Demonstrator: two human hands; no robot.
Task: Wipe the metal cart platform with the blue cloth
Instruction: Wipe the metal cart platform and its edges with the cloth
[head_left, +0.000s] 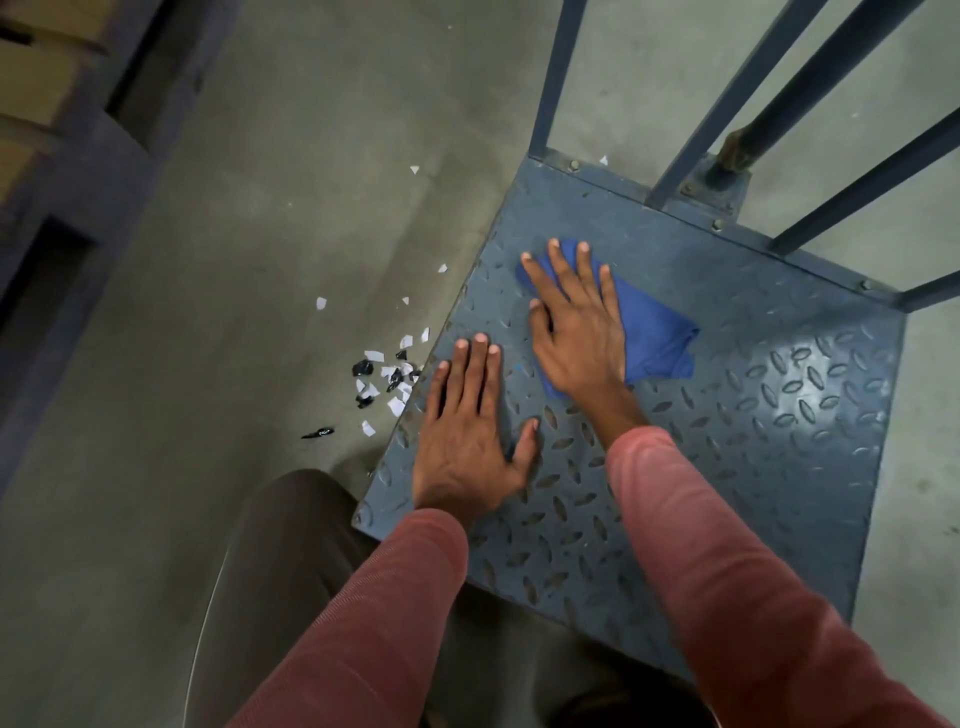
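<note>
The metal cart platform (769, 415) is a grey-blue tread plate with raised oval bumps, filling the right half of the view. A crumpled blue cloth (657, 340) lies on its far left part. My right hand (576, 327) presses flat on the cloth, fingers spread and pointing away from me; part of the cloth is hidden under the palm. My left hand (470, 436) rests flat on the bare plate near its left edge, fingers apart, holding nothing. Both arms wear pink sleeves.
Dark metal bars (810, 98) of the cart's frame rise from the platform's far edge. Several white and black scraps (387, 376) lie on the concrete floor just left of the platform. A dark shelving unit (78, 171) stands at the far left. My knee (291, 545) is below the left hand.
</note>
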